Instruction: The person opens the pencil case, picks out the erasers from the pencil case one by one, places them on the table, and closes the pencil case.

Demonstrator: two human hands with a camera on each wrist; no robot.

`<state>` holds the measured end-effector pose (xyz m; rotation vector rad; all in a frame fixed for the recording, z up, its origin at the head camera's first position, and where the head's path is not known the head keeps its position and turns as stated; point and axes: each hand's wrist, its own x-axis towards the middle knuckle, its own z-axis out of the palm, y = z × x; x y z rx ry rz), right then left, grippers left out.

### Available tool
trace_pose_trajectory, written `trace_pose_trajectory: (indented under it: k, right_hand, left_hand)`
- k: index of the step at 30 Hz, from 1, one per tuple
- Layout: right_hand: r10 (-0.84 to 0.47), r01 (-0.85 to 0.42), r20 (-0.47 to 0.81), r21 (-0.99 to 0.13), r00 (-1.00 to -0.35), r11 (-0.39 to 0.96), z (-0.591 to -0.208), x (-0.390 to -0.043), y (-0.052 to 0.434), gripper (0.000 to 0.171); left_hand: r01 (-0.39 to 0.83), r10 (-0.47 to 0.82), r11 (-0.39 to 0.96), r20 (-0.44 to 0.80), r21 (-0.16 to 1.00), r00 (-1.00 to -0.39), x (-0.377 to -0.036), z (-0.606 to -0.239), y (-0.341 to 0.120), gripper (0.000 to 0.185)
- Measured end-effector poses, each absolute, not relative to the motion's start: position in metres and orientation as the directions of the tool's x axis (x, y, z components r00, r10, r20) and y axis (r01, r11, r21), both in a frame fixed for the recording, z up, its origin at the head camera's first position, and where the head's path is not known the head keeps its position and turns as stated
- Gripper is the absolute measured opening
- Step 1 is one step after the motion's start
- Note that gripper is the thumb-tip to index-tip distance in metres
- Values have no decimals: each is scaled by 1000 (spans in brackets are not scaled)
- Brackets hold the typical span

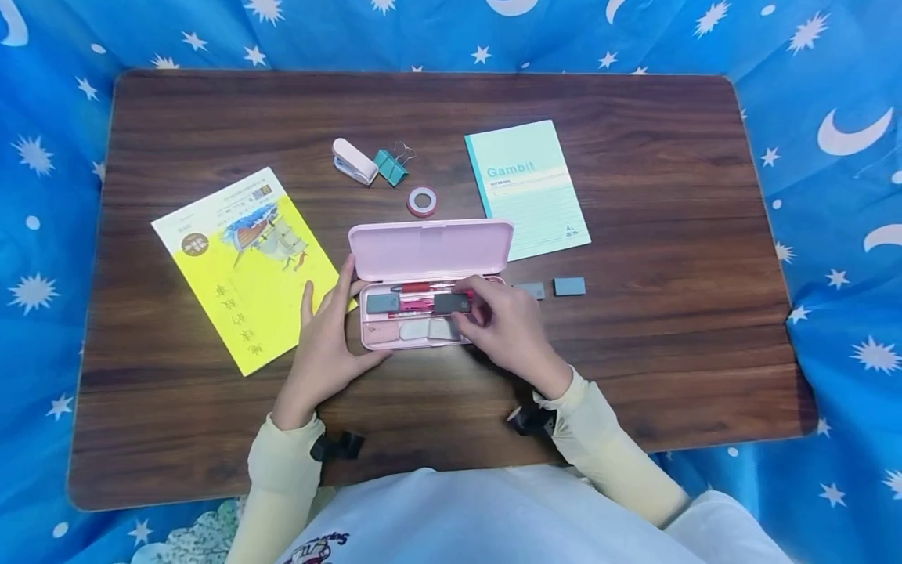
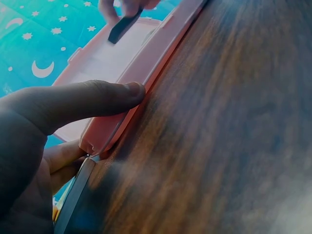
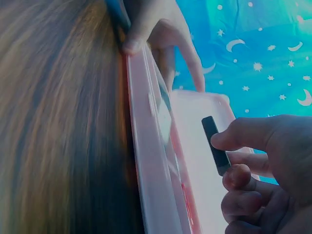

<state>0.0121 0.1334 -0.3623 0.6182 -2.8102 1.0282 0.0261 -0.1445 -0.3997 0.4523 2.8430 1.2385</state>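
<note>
An open pink pencil case (image 1: pixel 431 254) lies on the table with its lid raised. My left hand (image 1: pixel 320 345) grips its left end, the thumb (image 2: pixel 112 97) on the front wall and fingers behind. Over the right part of the case, my right hand (image 1: pixel 510 325) pinches a dark rectangular eraser (image 3: pixel 215 146) between thumb and fingers. Inside the case, a grey-blue eraser (image 1: pixel 383 303) sits at the left over a red pen (image 1: pixel 423 287) and other pens. A pink eraser (image 1: pixel 380 332) and whitish ones (image 1: pixel 414 329) line the front compartment.
Right of the case lie a grey block (image 1: pixel 530 291) and a blue block (image 1: pixel 569 287). Behind it are a tape roll (image 1: pixel 422 201), teal binder clip (image 1: pixel 391 168), white stapler (image 1: pixel 355 161) and green notebook (image 1: pixel 528 188). A yellow book (image 1: pixel 254 274) lies at the left, close to my left hand.
</note>
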Motion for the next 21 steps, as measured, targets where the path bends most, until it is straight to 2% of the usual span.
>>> trace_pose_trajectory:
  k: [7, 13, 21]
  right_hand:
    - [-299, -358, 198, -573, -933, 737, -359, 25, 179, 29]
    - [-272, -325, 179, -541, -946, 776, -362, 26, 207, 25]
    - [-285, -288, 81, -482, -955, 827, -362, 26, 229, 26]
  left_hand:
    - [270, 285, 638, 105, 721, -953, 25, -397, -143, 139]
    - [262, 273, 649, 103, 714, -956, 23, -395, -149, 139]
    - [255, 269, 632, 101, 732, -958, 22, -396, -146, 139]
